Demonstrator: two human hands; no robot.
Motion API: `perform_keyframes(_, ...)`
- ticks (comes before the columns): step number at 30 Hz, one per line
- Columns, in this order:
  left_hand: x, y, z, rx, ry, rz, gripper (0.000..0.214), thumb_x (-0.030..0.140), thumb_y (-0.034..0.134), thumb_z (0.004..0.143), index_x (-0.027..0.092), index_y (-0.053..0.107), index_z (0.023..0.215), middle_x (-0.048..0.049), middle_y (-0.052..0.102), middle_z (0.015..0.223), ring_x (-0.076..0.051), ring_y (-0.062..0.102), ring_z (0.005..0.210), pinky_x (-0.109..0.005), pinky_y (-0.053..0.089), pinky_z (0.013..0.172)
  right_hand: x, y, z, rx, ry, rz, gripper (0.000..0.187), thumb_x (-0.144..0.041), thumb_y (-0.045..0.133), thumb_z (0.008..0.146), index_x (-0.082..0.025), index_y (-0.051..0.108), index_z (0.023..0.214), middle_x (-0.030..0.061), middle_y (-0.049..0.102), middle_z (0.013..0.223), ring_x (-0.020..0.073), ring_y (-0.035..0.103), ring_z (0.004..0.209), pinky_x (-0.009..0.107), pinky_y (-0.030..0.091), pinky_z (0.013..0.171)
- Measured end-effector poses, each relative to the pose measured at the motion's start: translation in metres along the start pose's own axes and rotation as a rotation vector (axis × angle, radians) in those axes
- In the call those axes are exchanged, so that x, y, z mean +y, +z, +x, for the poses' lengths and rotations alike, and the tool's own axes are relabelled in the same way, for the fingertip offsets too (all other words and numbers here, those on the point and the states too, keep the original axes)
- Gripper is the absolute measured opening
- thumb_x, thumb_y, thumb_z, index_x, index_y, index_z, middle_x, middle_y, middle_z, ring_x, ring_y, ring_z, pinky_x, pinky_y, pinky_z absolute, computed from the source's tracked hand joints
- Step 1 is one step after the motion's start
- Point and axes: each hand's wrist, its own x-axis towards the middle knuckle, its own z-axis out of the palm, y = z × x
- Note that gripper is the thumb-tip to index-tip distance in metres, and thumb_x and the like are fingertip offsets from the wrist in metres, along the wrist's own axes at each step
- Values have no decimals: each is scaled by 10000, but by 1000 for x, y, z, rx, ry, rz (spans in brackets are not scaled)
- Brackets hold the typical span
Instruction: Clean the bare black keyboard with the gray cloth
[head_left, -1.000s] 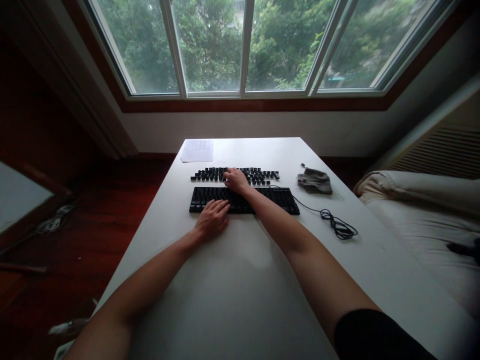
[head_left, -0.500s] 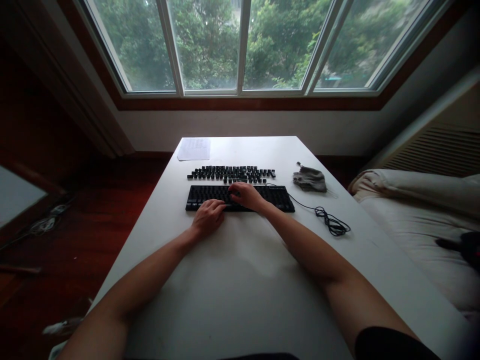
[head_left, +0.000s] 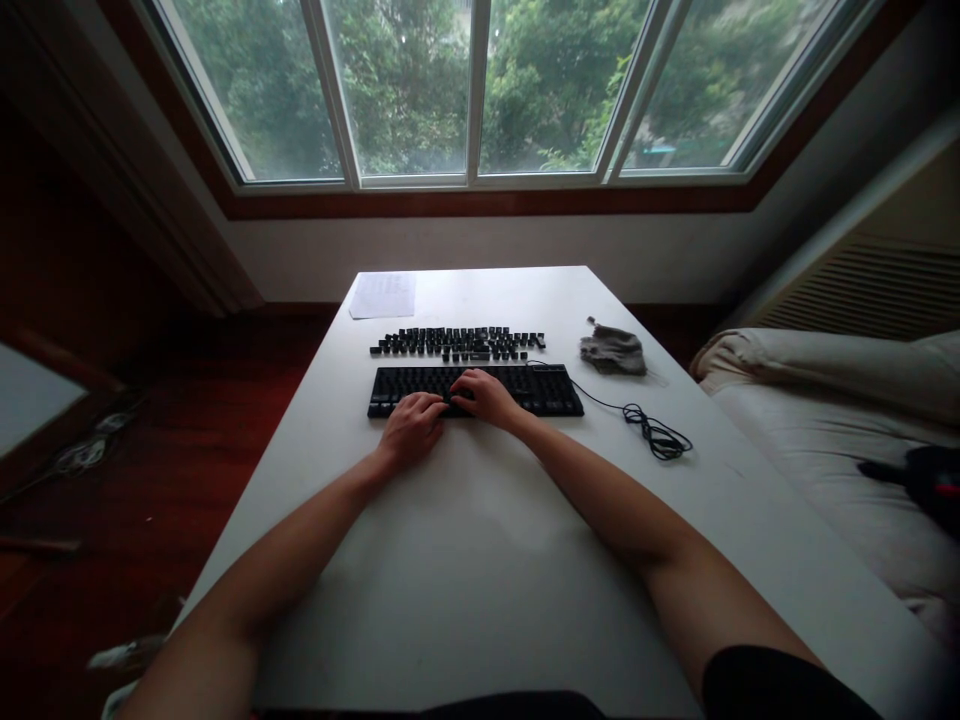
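A black keyboard [head_left: 551,392] lies flat across the middle of the white table [head_left: 465,560]. Against its front edge, left of centre, my left hand [head_left: 411,425] is closed, with the fingers bent over the edge and the thumb toward the right. My right hand [head_left: 484,395] hangs over the middle of the keyboard, thumb and fingers curled toward each other close to the left fingertips. Whatever they pinch is too small and dark to make out. Just beyond the keyboard, loose black keycaps [head_left: 457,342] stand in several rows.
The keyboard's cable [head_left: 656,435] lies coiled on the right. Behind it is a crumpled grey drawstring pouch [head_left: 613,350]. Sheets of paper [head_left: 382,296] lie at the table's far left corner. A pale padded seat [head_left: 810,430] stands along the right side, and a window [head_left: 472,90] is ahead.
My right hand has come slightly down and toward the left hand, nearer the keyboard's front edge. The whole view has shifted a little; the keycaps and pouch appear unmoved on the table.
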Motion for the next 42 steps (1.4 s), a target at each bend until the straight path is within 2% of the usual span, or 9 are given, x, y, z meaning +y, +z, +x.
perform_keyframes(13, 1, 0, 1, 5, 4, -12, 345, 209, 586, 922, 223, 656, 1260, -94, 653, 1277, -281, 574, 1212, -481, 465, 1072, -3, 1, 4, -37, 74, 10, 78, -258, 756, 878, -211, 765, 939, 51, 701, 951, 204, 623, 945, 332, 467, 857)
perform_keyframes(20, 2, 0, 2, 1, 2, -9, 350, 202, 584, 925, 224, 654, 1266, -88, 655, 1288, -277, 572, 1214, -480, 456, 1081, -4, -2, 3, -43, 61, -5, 75, -241, 749, 882, -216, 771, 949, 55, 700, 965, 207, 621, 964, 326, 466, 856)
perform_keyframes(27, 1, -3, 2, 0, 8, -18, 353, 203, 576, 932, 229, 653, 1276, -79, 663, 1288, -265, 579, 1216, -470, 451, 1082, -14, -2, 0, -60, -19, -110, 87, -237, 715, 908, -206, 746, 983, 69, 681, 1002, 217, 601, 1000, 336, 463, 883)
perform_keyframes(35, -3, -2, 1, 13, -15, -6, 343, 202, 573, 929, 234, 667, 1257, -74, 664, 1309, -272, 578, 1238, -474, 450, 1084, -13, -4, 1, -59, 30, -106, 74, -251, 708, 913, -210, 731, 970, 61, 676, 971, 216, 597, 979, 334, 465, 868)
perform_keyframes(42, -2, -2, 1, 17, -16, -4, 350, 201, 565, 931, 221, 662, 1267, -83, 657, 1331, -272, 579, 1244, -480, 448, 1091, -22, -5, 1, -105, 17, -252, 97, -271, 675, 934, -215, 721, 999, 83, 666, 1036, 229, 583, 1041, 314, 469, 822)
